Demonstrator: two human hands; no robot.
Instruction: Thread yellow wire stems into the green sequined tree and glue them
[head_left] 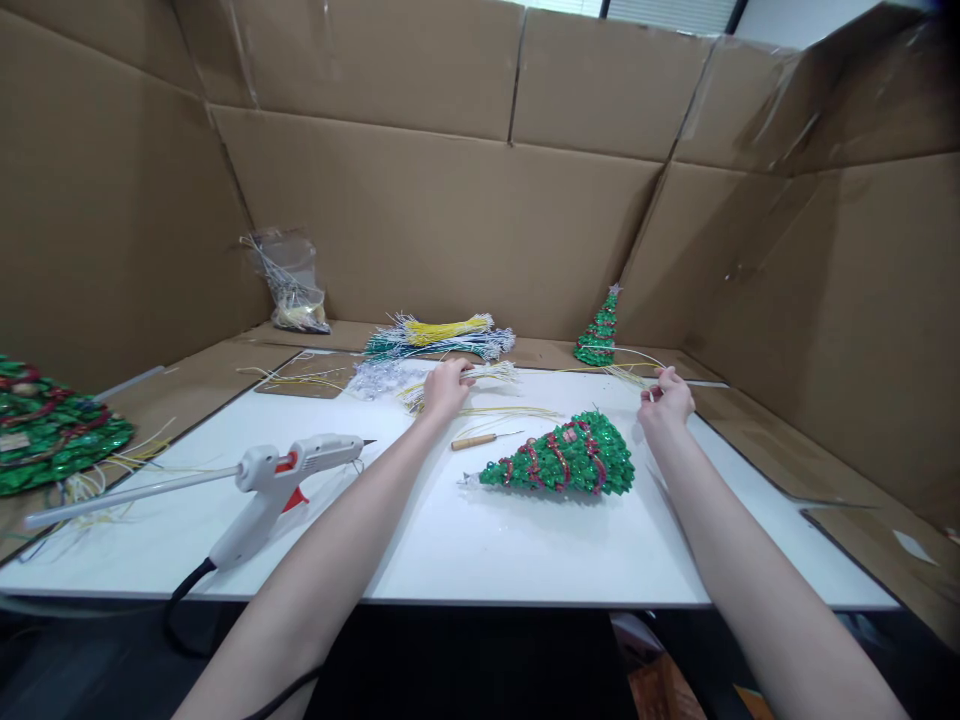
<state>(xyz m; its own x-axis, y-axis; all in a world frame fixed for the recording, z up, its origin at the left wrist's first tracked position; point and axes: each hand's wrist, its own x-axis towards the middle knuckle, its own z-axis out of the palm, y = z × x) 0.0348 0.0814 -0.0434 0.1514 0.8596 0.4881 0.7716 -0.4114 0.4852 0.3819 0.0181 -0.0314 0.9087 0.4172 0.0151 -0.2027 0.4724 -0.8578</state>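
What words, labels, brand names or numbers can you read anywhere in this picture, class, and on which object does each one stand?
None can be read.
The glue gun shows no legible brand.
The small tag on the green tinsel pile at the left edge is too blurred to read.
The lying tinsel tree, the standing small tree and the cardboard walls carry no print.

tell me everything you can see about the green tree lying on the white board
The small Christmas tree is a cone covered in glittery green sequin-like foliage, wound with red garland bands and a reddish ornament near its base. It lies on its side on the white board, its wide base pointing right and its pale tip pointing left. It sits between the person's two forearms; neither hand touches it. A wooden-handled awl lies just behind it, apart from it.
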